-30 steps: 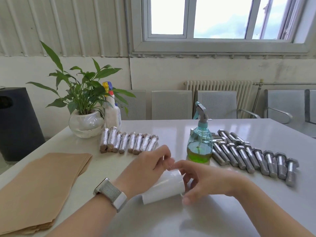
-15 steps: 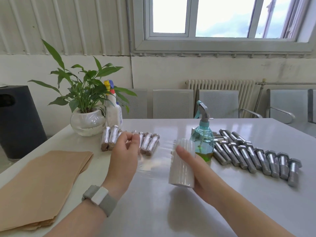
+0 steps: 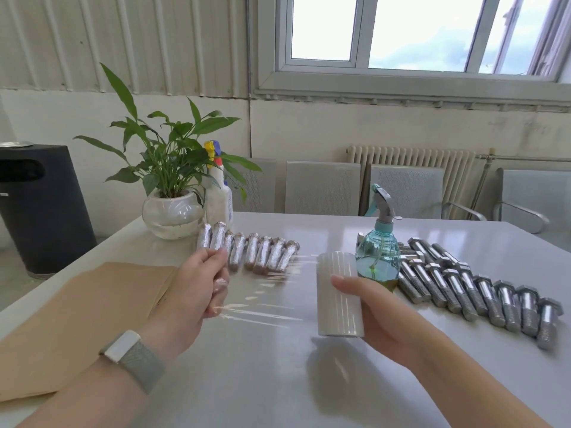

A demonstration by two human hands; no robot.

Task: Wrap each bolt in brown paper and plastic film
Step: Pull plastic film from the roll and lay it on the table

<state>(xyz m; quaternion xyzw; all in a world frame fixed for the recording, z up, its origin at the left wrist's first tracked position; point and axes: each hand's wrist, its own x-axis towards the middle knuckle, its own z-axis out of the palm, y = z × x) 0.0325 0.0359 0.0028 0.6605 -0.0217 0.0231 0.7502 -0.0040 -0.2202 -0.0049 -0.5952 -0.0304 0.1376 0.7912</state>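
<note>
A white glossy table (image 3: 278, 390) carries everything. A stack of flat brown paper sheets (image 3: 77, 319) lies at its left edge. Behind that stands a leafy plant in a round glass pot (image 3: 171, 216), with a white plastic spray bottle (image 3: 217, 199) just right of it. A row of film-wrapped bolts (image 3: 250, 251) lies before them. To the right stands a clear teal spray bottle (image 3: 378, 254), and right of it a row of bare steel hex bolts (image 3: 482, 291). Above the table's middle, the left hand (image 3: 197, 291) and the right hand (image 3: 380, 313) hold a stretched sheet of clear plastic film (image 3: 265, 291) between them, its white roll (image 3: 338, 295) in the right.

Bright daylight came from the window (image 3: 414, 35), glared softly on the table (image 3: 278, 381), and wide-angle distortion bent the edges.
</note>
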